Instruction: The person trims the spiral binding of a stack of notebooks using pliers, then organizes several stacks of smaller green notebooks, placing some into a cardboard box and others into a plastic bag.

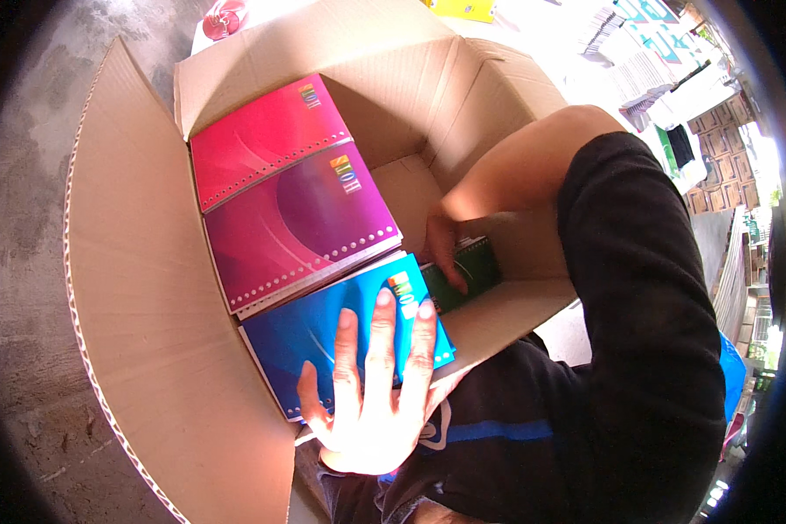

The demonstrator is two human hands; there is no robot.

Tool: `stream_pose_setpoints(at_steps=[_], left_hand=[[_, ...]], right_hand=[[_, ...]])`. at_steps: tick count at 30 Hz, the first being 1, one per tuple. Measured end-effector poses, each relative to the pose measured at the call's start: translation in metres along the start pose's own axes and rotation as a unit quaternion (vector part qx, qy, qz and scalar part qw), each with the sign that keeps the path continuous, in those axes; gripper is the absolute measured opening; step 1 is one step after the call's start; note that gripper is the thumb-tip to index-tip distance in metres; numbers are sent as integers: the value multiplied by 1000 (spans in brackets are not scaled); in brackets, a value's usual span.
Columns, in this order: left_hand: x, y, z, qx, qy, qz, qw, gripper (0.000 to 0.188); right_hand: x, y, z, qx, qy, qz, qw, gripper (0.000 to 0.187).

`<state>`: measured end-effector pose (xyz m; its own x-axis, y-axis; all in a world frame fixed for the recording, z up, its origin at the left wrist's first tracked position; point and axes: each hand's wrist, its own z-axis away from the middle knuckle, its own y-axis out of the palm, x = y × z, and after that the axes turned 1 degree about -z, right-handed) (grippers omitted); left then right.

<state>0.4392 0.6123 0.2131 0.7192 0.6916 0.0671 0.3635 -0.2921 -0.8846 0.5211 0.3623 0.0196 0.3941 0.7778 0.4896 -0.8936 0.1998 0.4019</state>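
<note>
A cardboard box (384, 52) stands in front of me with its flaps up. Along its left side lie notebooks in stacks, each cover with a row of holes along one edge: pink (253, 140), purple (301, 223) and blue (310, 323). My left hand (371, 375) rests on the blue notebooks with its fingers spread. Deep in the box's right part, my right hand (447, 253) has its fingers closed on green notebooks (476, 271) at the bottom, near the near wall. Part of that hand's grip is hidden.
The wide left flap (148, 279) leans outward over the concrete floor (26, 349). Beyond the box are a yellow item (463, 9), a red round item (224, 19) and papers at the upper right. Stacked brown cartons (723, 157) stand farther right.
</note>
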Motion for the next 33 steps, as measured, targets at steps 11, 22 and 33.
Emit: stream_pose_setpoints(at_steps=[11, 22, 33], left_hand=[[3, -1, 2, -13, -2, 19, 1000, 70], [5, 1, 0, 0, 28, 50, 998, 69], [-7, 7, -7, -17, 4, 17, 1000, 68]], right_hand=[[1, -18, -38, -7, -85, 16, 996, 57], [91, -72, 140, -115, 108, 58, 986, 35], [99, 26, 278, -419, -119, 25, 900, 31]])
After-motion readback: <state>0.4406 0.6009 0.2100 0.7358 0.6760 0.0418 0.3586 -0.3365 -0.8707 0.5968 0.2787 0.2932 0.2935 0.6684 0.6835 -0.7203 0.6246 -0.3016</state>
